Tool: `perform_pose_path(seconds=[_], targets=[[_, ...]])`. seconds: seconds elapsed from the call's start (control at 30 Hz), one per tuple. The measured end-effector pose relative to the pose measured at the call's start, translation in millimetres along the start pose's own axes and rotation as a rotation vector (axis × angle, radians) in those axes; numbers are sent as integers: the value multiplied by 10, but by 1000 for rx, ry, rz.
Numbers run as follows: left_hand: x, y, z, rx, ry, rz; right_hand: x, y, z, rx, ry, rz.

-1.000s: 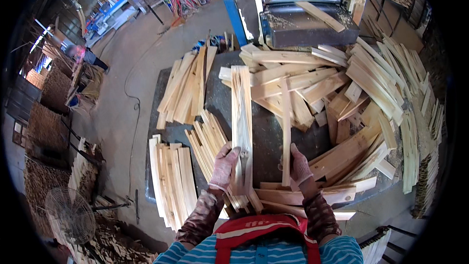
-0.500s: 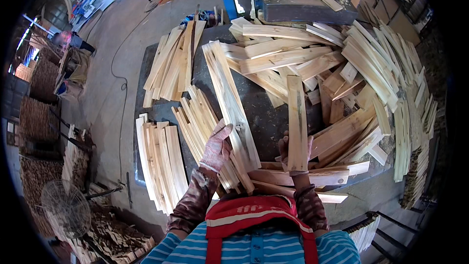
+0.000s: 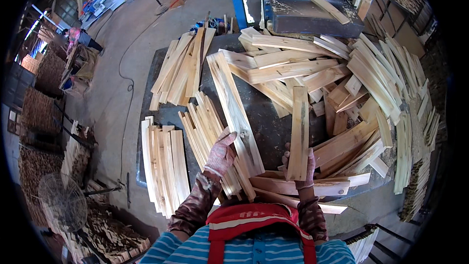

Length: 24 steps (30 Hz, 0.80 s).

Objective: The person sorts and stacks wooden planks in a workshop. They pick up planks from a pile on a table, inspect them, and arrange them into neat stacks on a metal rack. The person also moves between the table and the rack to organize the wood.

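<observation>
Both my hands wear pale, dirty work gloves. My right hand (image 3: 309, 167) grips the near end of a light wooden board (image 3: 298, 134), with fingers showing on both sides of it. That board points away from me, its far end over the heaped boards. My left hand (image 3: 221, 156) is closed at the left edge of a longer, wider board (image 3: 237, 112) with a dark streaked grain; some of its fingers are hidden. Under and beside this hand lies a row of narrow boards (image 3: 199, 134).
A loose heap of boards (image 3: 288, 71) covers the dark table's (image 3: 271, 122) right side. Two sorted stacks, one nearer (image 3: 166, 166) and one farther (image 3: 181, 68), line its left. A roller machine (image 3: 312, 14) stands behind. At left are a fan (image 3: 63, 203) and another person (image 3: 80, 39).
The whole view has shifted slightly, moving the scene down. The board in my right hand has turned a little about its length. My left hand stays by the same wide board.
</observation>
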State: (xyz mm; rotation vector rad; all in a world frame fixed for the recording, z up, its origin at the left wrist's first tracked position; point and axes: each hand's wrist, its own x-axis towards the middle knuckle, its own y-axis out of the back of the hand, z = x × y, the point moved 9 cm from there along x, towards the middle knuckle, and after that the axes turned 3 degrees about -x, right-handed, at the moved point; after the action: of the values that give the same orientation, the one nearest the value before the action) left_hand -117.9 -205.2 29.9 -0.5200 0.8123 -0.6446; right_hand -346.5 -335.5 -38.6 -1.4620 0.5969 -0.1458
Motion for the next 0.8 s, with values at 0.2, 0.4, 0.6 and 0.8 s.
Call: perform_pose_path(seconds=[0.2, 0.4, 0.6, 0.8], targets=[[34, 59, -81, -7, 28, 7, -49, 80, -19, -169, 2, 34], [57, 55, -121, -30, 26, 54, -172, 413, -290, -557, 126, 496], [46, 108, -217, -47, 73, 92, -80, 763, -292, -525, 173, 546], [119, 259, -356, 42, 87, 147, 10, 537, -264, -1091, 360, 591]])
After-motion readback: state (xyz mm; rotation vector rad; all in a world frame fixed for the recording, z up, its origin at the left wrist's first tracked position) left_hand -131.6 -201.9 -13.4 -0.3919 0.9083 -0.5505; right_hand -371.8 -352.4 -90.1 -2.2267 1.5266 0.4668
